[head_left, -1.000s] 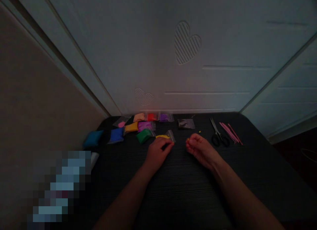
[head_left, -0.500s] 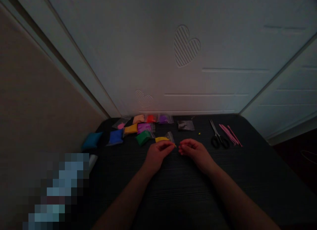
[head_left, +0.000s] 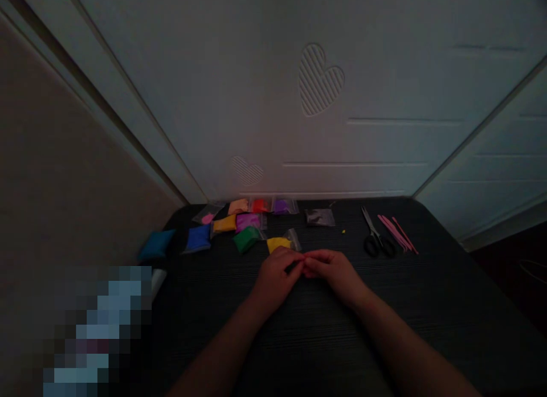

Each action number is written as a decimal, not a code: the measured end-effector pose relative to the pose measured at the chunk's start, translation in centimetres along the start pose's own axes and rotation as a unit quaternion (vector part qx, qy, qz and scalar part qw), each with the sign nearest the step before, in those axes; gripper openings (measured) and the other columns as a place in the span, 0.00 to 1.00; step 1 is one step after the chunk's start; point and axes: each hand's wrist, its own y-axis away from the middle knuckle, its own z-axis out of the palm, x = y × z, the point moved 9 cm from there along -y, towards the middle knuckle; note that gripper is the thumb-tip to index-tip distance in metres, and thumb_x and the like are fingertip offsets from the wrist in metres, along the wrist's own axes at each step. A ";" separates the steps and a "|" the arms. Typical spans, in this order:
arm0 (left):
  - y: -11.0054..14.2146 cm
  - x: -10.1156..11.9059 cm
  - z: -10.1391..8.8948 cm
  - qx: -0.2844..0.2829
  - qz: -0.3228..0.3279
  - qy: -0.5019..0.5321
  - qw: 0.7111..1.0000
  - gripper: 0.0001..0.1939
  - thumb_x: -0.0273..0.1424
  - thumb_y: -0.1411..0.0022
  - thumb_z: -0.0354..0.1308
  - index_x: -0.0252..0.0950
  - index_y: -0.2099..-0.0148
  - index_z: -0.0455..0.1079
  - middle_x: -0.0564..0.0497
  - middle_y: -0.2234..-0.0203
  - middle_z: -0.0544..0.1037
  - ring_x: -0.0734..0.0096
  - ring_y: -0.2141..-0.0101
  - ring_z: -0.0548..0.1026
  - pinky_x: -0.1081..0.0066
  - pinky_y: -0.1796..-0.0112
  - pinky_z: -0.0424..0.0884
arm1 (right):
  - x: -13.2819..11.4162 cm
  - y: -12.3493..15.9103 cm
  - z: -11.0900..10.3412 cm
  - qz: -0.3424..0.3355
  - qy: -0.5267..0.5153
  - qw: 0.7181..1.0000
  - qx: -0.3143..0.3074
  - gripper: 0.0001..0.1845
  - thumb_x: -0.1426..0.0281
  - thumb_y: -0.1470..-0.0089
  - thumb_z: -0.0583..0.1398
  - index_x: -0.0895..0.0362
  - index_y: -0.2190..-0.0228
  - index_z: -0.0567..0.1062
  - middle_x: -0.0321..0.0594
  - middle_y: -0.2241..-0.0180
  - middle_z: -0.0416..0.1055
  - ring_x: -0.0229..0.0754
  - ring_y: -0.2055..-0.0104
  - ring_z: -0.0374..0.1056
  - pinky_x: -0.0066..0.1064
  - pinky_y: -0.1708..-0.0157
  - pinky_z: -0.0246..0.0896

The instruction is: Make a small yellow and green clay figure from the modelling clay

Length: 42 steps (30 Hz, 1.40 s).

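Head cam: 11 pkts (head_left: 247, 239), 1 pr scissors (head_left: 373, 237), 1 loose yel. bit (head_left: 343, 232). Yel. pkt (head_left: 277, 244) lies on tbl (head_left: 316, 346) just past L hand (head_left: 277, 274), fingers partly hiding its near edge; R hand (head_left: 337, 271) farther off. Fingertips of both meet, pinched; can't tell what's gripped, if anything. Pkt: yel. fill, clear bag end at R.

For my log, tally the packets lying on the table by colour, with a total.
Yellow packet: 1
Green packet: 1
Teal packet: 1
Blue packet: 1
Orange-yellow packet: 1
Magenta packet: 1
Violet packet: 1
Red packet: 1
Peach packet: 1
Pink packet: 1
Dark packet: 1
Total: 11
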 end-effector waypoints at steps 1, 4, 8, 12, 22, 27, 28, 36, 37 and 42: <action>0.0 0.1 0.0 -0.001 0.008 -0.006 1.000 0.07 0.29 0.45 0.50 0.37 0.66 0.68 0.51 0.72 0.72 0.71 0.67 0.68 0.69 0.65 0.65 | 0.0 0.0 -0.1 0.001 0.008 1.000 0.002 0.13 0.65 0.60 0.61 0.59 0.70 0.74 0.38 0.72 0.72 0.34 0.72 0.66 0.30 0.66 0.62; 0.0 0.3 0.1 -0.004 0.028 -0.015 0.999 0.07 0.28 0.45 0.50 0.37 0.66 0.68 0.51 0.72 0.72 0.71 0.67 0.68 0.69 0.64 0.65 | -0.1 0.0 -0.4 0.008 0.030 0.999 0.009 0.14 0.65 0.61 0.61 0.60 0.70 0.74 0.38 0.73 0.72 0.35 0.72 0.66 0.30 0.66 0.62; -0.1 0.1 0.6 -0.028 0.021 -0.020 0.999 0.06 0.28 0.45 0.50 0.38 0.67 0.68 0.52 0.72 0.72 0.71 0.68 0.69 0.70 0.65 0.65 | -0.5 0.0 -0.6 -0.010 0.095 0.995 0.011 0.11 0.65 0.59 0.59 0.59 0.72 0.74 0.37 0.76 0.71 0.35 0.74 0.65 0.29 0.69 0.61; -0.1 -0.1 1.0 -0.047 0.010 -0.030 0.998 0.06 0.27 0.46 0.50 0.38 0.68 0.68 0.52 0.72 0.72 0.72 0.68 0.69 0.71 0.65 0.65 | -1.2 -0.1 -1.9 -0.049 0.124 0.990 0.050 0.09 0.66 0.59 0.60 0.58 0.73 0.73 0.35 0.79 0.69 0.34 0.76 0.64 0.28 0.72 0.59; -0.3 -1.9 0.4 -0.026 -0.043 0.008 0.999 0.06 0.28 0.47 0.51 0.38 0.67 0.68 0.54 0.74 0.71 0.74 0.73 0.69 0.75 0.71 0.64 | -1.8 0.1 -3.7 -0.046 -0.097 0.991 0.084 0.13 0.68 0.57 0.60 0.57 0.65 0.71 0.39 0.67 0.70 0.36 0.65 0.66 0.31 0.60 0.60; -0.4 -2.7 -0.1 -0.006 -0.086 0.058 0.995 0.07 0.31 0.47 0.51 0.37 0.68 0.69 0.54 0.75 0.72 0.74 0.74 0.69 0.75 0.72 0.64 | -0.7 0.1 -2.6 -0.002 -0.071 0.995 0.064 0.12 0.67 0.58 0.61 0.58 0.67 0.70 0.40 0.71 0.72 0.36 0.69 0.68 0.29 0.66 0.63; -0.4 -2.8 -0.2 -0.002 -0.096 0.067 0.993 0.08 0.32 0.47 0.51 0.36 0.67 0.69 0.53 0.75 0.73 0.74 0.74 0.70 0.75 0.72 0.64 | -0.7 0.1 -2.5 -0.002 -0.072 0.995 0.064 0.11 0.67 0.57 0.60 0.58 0.68 0.70 0.39 0.73 0.72 0.35 0.71 0.68 0.27 0.69 0.63; -0.3 -3.2 -0.2 0.002 -0.121 0.087 0.989 0.08 0.33 0.48 0.51 0.36 0.66 0.69 0.52 0.74 0.73 0.73 0.72 0.71 0.74 0.70 0.65 | -1.5 0.4 -2.4 -0.010 -0.154 0.988 0.029 0.05 0.71 0.56 0.60 0.57 0.75 0.67 0.34 0.72 0.71 0.31 0.71 0.67 0.22 0.71 0.61; -0.3 -3.3 -0.2 0.004 -0.123 0.088 0.989 0.09 0.33 0.48 0.51 0.36 0.66 0.69 0.52 0.74 0.74 0.73 0.72 0.71 0.74 0.70 0.65 | -1.5 0.4 -2.4 -0.012 -0.163 0.986 0.025 0.05 0.71 0.56 0.60 0.57 0.76 0.66 0.33 0.72 0.71 0.30 0.72 0.67 0.21 0.71 0.60; -0.2 -3.4 -0.6 0.029 -0.119 0.094 0.988 0.09 0.33 0.48 0.52 0.36 0.66 0.69 0.52 0.73 0.74 0.72 0.71 0.71 0.74 0.69 0.65 | -1.8 0.4 -2.0 -0.045 -0.084 0.995 0.003 0.08 0.72 0.57 0.60 0.54 0.72 0.64 0.29 0.76 0.68 0.30 0.75 0.65 0.23 0.72 0.59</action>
